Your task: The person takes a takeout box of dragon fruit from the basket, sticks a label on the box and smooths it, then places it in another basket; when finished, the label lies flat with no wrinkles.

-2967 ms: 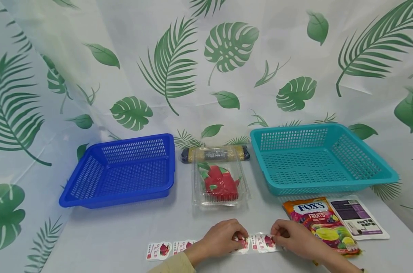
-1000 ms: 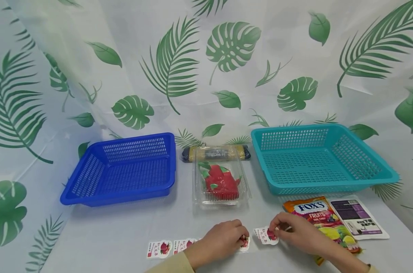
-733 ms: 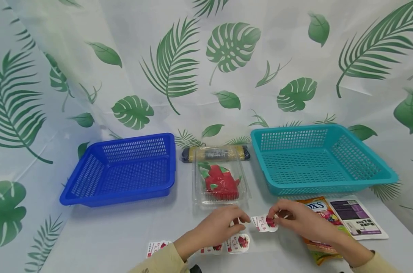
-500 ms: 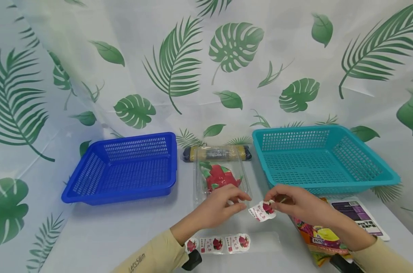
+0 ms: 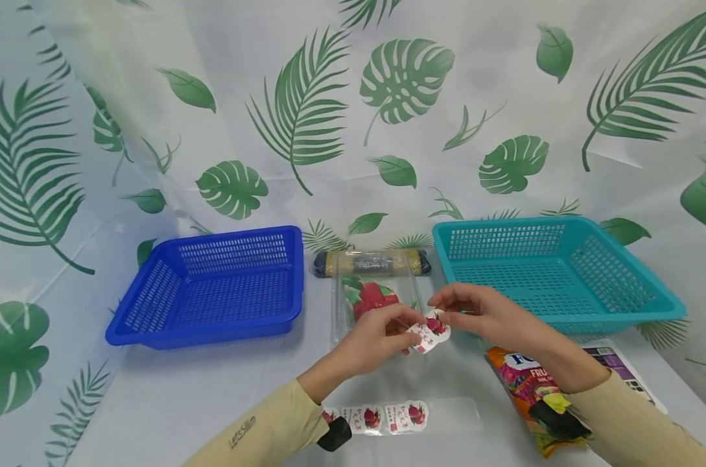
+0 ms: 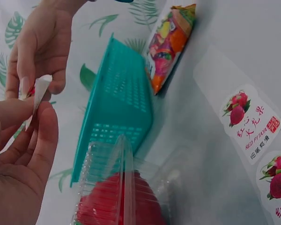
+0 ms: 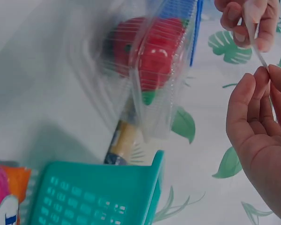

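A person's two bare hands meet in the air above a white bench (image 5: 242, 395), both pinching one peeled red pitaya sticker (image 5: 428, 332). The left hand (image 5: 371, 345) clamps its left edge between thumb and fingers; the right hand (image 5: 493, 319) grips its far right edge the same way. Both arms wear tan sleeves (image 5: 271, 415).

Below, on the near part of the bench, lies a clear backing strip (image 5: 453, 415) with matching stickers (image 5: 408, 416) on its left part and bare film at its right end. Just beyond the hands is a clear clamshell box (image 5: 404, 284) containing a red dragon fruit (image 5: 367, 298) with green scales; behind the box lies a yellow-and-dark packet (image 5: 421, 262).

A blue perforated basket (image 5: 201, 338) stands at far left, a teal one (image 5: 592, 320) at far right. Nearer on the right, partly hidden by the right arm, are an orange-and-purple fruit candy bag (image 5: 518, 392) and a white-and-purple pouch (image 5: 627, 371). A leaf-print curtain (image 5: 212, 136) hangs behind.
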`<state>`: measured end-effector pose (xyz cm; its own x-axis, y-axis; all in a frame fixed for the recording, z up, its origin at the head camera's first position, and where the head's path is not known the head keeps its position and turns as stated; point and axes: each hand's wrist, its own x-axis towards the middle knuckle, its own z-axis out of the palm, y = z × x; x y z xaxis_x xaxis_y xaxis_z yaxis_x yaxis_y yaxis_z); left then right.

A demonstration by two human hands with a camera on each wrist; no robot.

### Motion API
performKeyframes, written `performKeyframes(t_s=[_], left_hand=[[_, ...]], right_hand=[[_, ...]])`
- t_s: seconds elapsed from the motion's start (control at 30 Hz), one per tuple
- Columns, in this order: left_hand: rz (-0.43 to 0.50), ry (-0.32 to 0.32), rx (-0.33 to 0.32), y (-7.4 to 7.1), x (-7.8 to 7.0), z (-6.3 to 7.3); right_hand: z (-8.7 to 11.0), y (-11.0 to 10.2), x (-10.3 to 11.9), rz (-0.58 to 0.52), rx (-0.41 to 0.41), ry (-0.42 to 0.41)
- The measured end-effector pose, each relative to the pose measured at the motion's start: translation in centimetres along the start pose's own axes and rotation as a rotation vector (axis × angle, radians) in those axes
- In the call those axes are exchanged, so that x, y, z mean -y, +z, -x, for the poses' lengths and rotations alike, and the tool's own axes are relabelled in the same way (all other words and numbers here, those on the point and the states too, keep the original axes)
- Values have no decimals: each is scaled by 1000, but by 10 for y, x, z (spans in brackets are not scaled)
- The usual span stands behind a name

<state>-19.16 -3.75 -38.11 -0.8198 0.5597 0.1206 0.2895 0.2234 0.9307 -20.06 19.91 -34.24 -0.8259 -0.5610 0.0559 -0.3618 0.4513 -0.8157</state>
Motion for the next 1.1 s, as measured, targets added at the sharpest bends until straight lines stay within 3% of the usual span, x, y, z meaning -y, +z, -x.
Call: performKeyframes(t_s=[0.23,0.6,0.77,0.93,1.1], left_hand=[[9,-38,-31,-1,2,-3],[-69,-116,-287,-14,-1,-20],[-41,-135,-358,-24,-1,-31],[-35,-141,-394,-27,-1,-39],[2,-131,-411,-28,0,-43]], right_hand=[[-15,4,-2,-31,-36,52],[-41,9,-3,-78,-259,190],[-55,11,-2,-165,-248,196],[-66,17,4,-238,-217,189],[-77,22,6,-272,-242,208]])
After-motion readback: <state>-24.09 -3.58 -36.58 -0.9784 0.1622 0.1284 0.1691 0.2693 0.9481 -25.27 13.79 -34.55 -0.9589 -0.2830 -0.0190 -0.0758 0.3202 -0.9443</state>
